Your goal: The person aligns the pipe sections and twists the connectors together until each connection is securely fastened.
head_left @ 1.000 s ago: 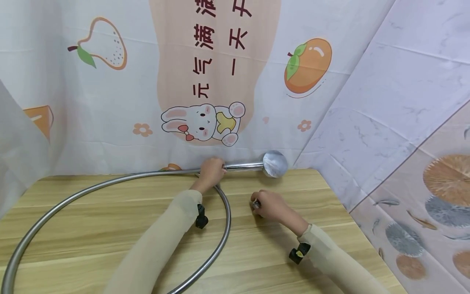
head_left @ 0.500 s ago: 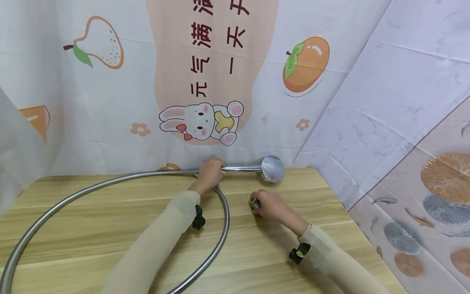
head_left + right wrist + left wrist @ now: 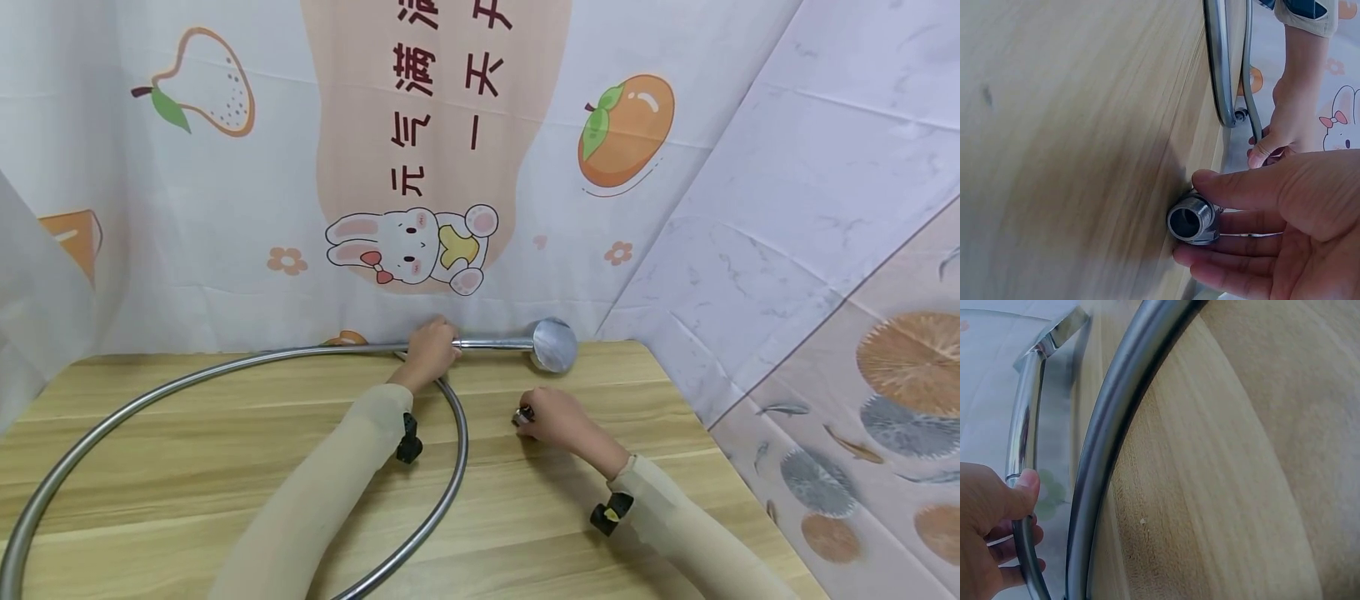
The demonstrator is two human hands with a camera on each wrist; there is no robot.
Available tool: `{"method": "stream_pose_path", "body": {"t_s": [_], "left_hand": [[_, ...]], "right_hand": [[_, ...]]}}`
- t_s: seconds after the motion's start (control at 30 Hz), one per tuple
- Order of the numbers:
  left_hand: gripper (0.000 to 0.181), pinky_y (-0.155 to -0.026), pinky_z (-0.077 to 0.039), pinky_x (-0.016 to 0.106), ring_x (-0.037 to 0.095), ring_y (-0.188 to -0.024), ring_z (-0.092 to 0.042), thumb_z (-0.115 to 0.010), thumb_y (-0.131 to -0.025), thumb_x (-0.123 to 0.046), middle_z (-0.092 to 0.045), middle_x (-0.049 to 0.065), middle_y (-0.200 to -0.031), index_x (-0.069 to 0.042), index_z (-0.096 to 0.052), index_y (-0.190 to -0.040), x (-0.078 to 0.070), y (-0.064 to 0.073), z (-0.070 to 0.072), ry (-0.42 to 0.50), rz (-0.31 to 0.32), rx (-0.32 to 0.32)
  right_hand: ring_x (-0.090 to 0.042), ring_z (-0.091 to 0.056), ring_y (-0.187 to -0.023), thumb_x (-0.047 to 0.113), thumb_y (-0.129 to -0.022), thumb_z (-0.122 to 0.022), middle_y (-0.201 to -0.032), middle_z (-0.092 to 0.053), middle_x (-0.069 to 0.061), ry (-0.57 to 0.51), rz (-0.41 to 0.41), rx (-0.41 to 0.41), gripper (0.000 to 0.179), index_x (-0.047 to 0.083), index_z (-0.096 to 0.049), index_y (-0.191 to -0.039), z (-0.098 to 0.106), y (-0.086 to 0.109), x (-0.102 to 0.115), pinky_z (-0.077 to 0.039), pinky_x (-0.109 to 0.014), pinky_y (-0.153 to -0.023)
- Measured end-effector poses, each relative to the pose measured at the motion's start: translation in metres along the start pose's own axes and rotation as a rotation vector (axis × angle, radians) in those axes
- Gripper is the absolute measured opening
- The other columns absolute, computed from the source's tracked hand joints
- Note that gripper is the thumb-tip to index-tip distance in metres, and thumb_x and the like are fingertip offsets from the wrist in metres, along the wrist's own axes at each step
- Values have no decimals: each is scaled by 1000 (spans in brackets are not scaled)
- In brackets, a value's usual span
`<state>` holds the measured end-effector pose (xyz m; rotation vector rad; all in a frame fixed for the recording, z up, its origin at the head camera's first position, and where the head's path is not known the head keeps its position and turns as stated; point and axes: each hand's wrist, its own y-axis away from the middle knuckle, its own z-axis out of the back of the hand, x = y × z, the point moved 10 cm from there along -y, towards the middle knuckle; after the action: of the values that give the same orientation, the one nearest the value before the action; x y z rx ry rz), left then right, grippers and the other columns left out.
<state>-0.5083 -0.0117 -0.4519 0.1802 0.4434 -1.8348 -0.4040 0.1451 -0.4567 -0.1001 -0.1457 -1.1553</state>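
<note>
My left hand (image 3: 432, 353) grips the joint where a grey metal hose (image 3: 187, 383) meets the chrome handle of a shower head (image 3: 555, 345), near the table's back edge. The left wrist view has the thumb against that joint, with the other fingers curled behind the hose (image 3: 1027, 559); the shower head (image 3: 1063, 334) extends beyond. My right hand (image 3: 557, 419) is at the right of the table, pinching a small metal threaded pipe fitting (image 3: 1191, 219) between thumb and fingers. In the right wrist view its open threaded end faces the camera; part of the fitting is hidden by the fingers.
The hose curves across the wooden table (image 3: 247, 483) in a wide loop and runs out of view at the front. A printed curtain (image 3: 225, 208) hangs behind the table, and a patterned sheet (image 3: 825, 375) hangs along the right side.
The shower head has dipped slightly, moving a little down and left. My left hand keeps its grip on the joint. My right hand still pinches the fitting in nearly the same place.
</note>
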Motion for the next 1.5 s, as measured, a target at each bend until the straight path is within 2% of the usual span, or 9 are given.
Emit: {"method": "stream_pose_path", "body": {"t_s": [0.27,0.5,0.67,0.87,1.13,1.3,1.4,1.5], "left_hand": [[24,-85,-54,44,26,-101,-61,-74,-94,-23,-66,11,-113,-5,-73,-111,-2,-2,-3,-33,-2,30],[26,-104,-44,49,31,-119,-53,-68,-99,-24,-62,13,-125,-4,-66,-116,-5,-1,-7,-77,-43,58],[28,-107,-37,52,31,-123,-47,-64,-102,-22,-59,11,-129,-6,-62,-124,-4,1,-12,-57,-61,87],[26,-109,-30,54,32,-124,-45,-63,-102,-21,-58,10,-129,-7,-60,-124,-3,1,-15,-36,-80,99],[24,-110,-27,55,32,-124,-42,-61,-103,-18,-57,10,-127,-7,-57,-124,-2,2,-16,8,-81,110],[24,-110,-27,56,32,-125,-43,-61,-102,-17,-56,10,-128,-7,-57,-124,-3,3,-16,4,-79,105],[24,-109,-28,56,33,-124,-44,-63,-101,-16,-57,10,-127,-7,-58,-122,-4,3,-14,3,-79,76],[23,-106,-30,55,33,-122,-45,-67,-99,-15,-58,11,-125,-6,-61,-119,-5,2,-9,11,-73,21]], "right_hand": [[-13,-54,-66,15,-81,-86,-75,-66,1,17,2,7,16,9,-71,-82,-1,0,-1,-48,-35,-62],[-14,-56,-68,14,-82,-85,-79,-68,-1,21,2,14,15,9,-72,-84,-1,0,-2,-50,-37,-63],[-14,-57,-68,12,-81,-86,-80,-69,-2,25,18,6,15,8,-72,-84,0,1,1,-51,-38,-63],[-15,-57,-68,12,-80,-86,-79,-68,-2,23,31,-1,16,7,-71,-84,0,2,3,-50,-38,-63],[-19,-64,-74,10,-79,-86,-82,-70,-4,41,62,-13,15,8,-73,-86,0,3,5,-53,-40,-66],[-21,-66,-78,9,-79,-86,-84,-71,-5,55,71,-14,16,8,-73,-88,-1,3,5,-54,-41,-68],[-21,-67,-79,8,-79,-86,-85,-71,-6,43,80,-13,16,7,-73,-88,-2,3,4,-55,-41,-70],[-21,-68,-81,8,-80,-85,-86,-72,-6,22,84,-4,15,7,-74,-89,-2,2,4,-56,-41,-73]]}}
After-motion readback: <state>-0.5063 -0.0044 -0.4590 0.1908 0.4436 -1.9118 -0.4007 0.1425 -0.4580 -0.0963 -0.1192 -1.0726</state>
